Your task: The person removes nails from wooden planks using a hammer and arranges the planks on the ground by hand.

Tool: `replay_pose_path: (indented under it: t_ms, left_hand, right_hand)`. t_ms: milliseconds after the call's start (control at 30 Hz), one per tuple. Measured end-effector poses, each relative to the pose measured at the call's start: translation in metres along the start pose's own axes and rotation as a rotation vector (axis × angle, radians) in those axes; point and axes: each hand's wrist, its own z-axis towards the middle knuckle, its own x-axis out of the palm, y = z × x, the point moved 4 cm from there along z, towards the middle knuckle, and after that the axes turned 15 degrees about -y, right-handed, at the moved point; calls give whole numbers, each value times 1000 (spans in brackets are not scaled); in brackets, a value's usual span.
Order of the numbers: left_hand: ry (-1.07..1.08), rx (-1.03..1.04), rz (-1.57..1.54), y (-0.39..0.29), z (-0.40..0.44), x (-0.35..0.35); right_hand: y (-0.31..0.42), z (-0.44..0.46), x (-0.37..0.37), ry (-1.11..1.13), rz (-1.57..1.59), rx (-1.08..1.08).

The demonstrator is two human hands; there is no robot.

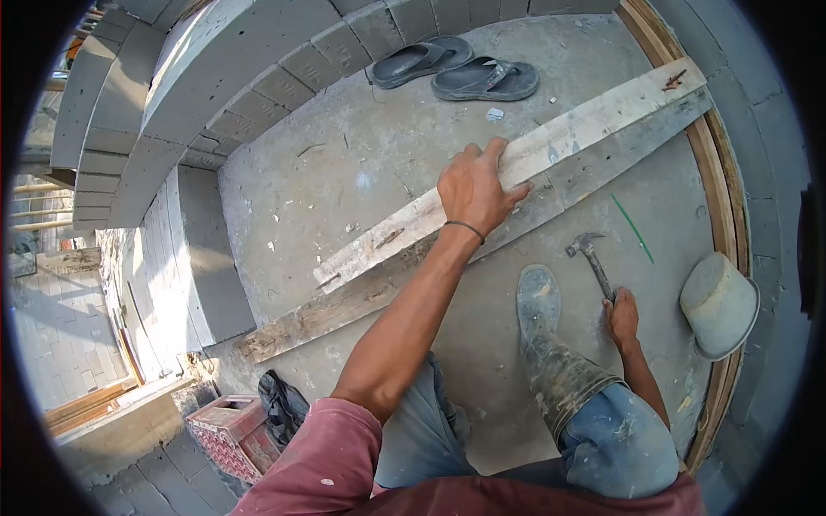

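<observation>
My left hand (pixel 473 191) grips the upper edge of a long wooden beam (pixel 594 129), made of boards, that lies slanted across the concrete floor. Rusty nails show near both ends of its pale top face. At the right, my right hand (pixel 621 318) is closed around the handle of a claw hammer (pixel 594 261), whose metal head points away from me. The hammer is apart from the beam, beside my boot (pixel 539 301).
Dark sandals (pixel 486 79) lie beyond the beam. A bucket (pixel 718 305) is tipped on its side at the right, near a green strip (pixel 632 228). Grey block walls (pixel 331 56) curve around the floor. A red crate (pixel 237 430) stands at lower left.
</observation>
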Motion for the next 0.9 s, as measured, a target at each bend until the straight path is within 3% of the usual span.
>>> replay_pose_path:
  t_ms: [67, 100, 300, 433, 500, 533, 600, 633, 700, 800, 900]
  left_hand:
    - [83, 71, -35, -11, -34, 29]
    - [42, 115, 59, 46, -10, 3]
    - [127, 44, 34, 75, -79, 37]
    - [220, -30, 75, 94, -82, 19]
    - [258, -32, 129, 107, -76, -1]
    - [252, -17, 141, 114, -77, -14]
    - [283, -38, 187, 132, -84, -41]
    - [318, -75, 223, 145, -90, -55]
    - [226, 101, 239, 191, -120, -68]
    - [272, 98, 301, 237, -158, -87]
    - [246, 23, 244, 266, -193, -93]
  right_hand:
    - [-24, -2, -25, -35, 20, 52]
    - [60, 16, 22, -53, 127, 28]
    - [49, -18, -17, 26, 251, 163]
    - [45, -18, -6, 102, 263, 64]
    - [55, -16, -1, 355, 490, 404]
    - [55, -15, 0, 339, 489, 428]
    - [64, -18, 16, 568, 867, 599]
    - [74, -15, 6, 558, 869, 609]
    - [96, -11, -17, 607, 976, 740]
    - [89, -2, -5, 627, 1271, 760]
    - [86, -2, 5, 623, 1210, 782]
